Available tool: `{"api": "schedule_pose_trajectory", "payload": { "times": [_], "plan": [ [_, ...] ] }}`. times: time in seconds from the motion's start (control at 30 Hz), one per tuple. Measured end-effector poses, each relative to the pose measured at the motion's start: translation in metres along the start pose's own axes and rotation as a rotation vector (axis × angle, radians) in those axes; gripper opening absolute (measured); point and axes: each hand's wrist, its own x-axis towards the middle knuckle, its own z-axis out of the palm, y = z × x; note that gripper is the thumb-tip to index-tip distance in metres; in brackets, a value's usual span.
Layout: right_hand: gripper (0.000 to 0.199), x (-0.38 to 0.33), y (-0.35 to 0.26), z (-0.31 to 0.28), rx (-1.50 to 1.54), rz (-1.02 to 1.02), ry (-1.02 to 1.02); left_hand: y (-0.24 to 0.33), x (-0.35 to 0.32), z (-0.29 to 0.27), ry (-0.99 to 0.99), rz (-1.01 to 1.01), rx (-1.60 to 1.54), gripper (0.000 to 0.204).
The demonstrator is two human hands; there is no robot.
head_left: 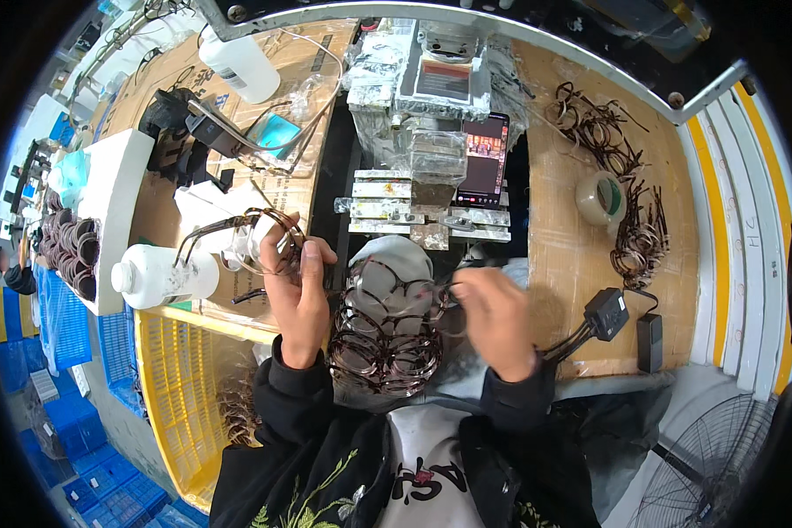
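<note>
My left hand (297, 295) is closed in a pinch around dark brown eyeglass temples (229, 225), whose curved tips stick out to the left. Smeared by motion, my right hand (497, 319) has its fingers drawn together at a dark-rimmed eyeglass frame (450, 310), partly blurred. Between both hands, a pile of tortoiseshell eyeglass fronts (385, 348) lies in overlapping rows on a grey cloth-like surface in front of my chest. A machine with a metal slatted base (383, 211) stands just beyond the pile.
A lying white bottle (172, 275) is beside my left hand, above a yellow crate (180, 396). More temples (642, 233), a tape roll (600, 197) and a black adapter (606, 314) rest on the right board. A lit phone (484, 163) leans against the machine. A fan (708, 466) stands lower right.
</note>
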Motion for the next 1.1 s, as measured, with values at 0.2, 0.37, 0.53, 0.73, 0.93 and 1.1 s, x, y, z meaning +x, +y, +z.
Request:
{"api": "schedule_pose_trajectory", "payload": {
  "times": [0.2, 0.37, 0.53, 0.73, 0.93, 1.1],
  "plan": [
    [0.017, 0.03, 0.026, -0.033, 0.637, 0.094, 0.463, -0.005, 0.0, -0.002, -0.002, -0.023, 0.039, 0.031],
    [0.015, 0.086, 0.067, 0.018, 0.978, 0.049, 0.547, -0.001, -0.001, -0.002, -0.047, -0.042, -0.042, 0.034],
    [0.022, 0.118, 0.081, 0.046, 0.955, -0.023, 0.466, 0.003, -0.004, -0.011, -0.043, 0.007, -0.042, 0.035],
    [0.018, 0.127, 0.088, 0.06, 0.82, -0.042, 0.587, 0.007, -0.001, -0.005, -0.042, -0.02, -0.078, 0.034],
    [0.013, 0.108, 0.071, 0.049, 0.573, 0.054, 0.64, 0.022, 0.015, 0.004, -0.064, -0.211, -0.456, 0.057],
    [0.012, 0.064, 0.014, 0.03, 0.289, -0.282, 0.45, 0.034, 0.018, 0.016, -0.25, -0.044, -0.484, 0.084]
  ]
}}
